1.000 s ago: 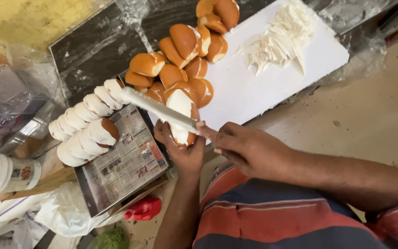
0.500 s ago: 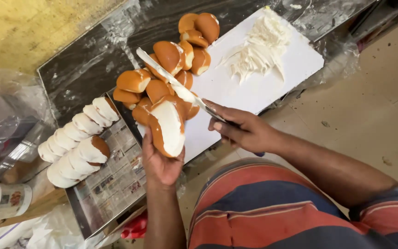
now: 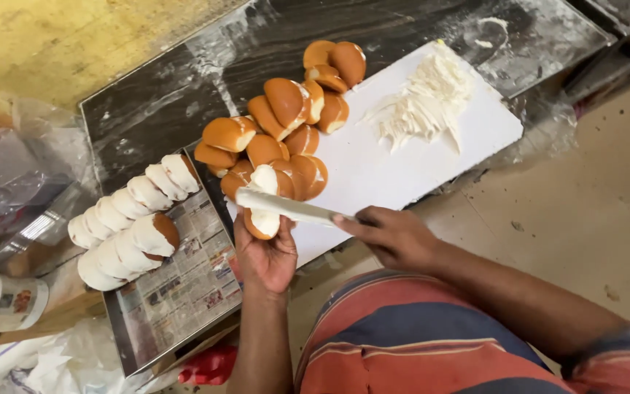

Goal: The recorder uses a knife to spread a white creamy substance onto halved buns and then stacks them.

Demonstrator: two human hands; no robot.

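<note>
White board (image 3: 402,175), cream-smeared brown bun (image 3: 265,201)

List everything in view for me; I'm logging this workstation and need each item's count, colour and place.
Bun in hand: one, brown, cream-coated, in left hand.
Plain buns: about a dozen, golden brown, piled on the board's left edge.
Creamed buns: two rows, white-coated, on the tray.
Tray: one, newspaper-lined, left of the board.
Cutting board: one, white, centre.
Cream: one white heap, far end of board.
Knife: one, cream-smeared, across the held bun.
Left hand: holds bun.
Right hand: grips knife.
</note>
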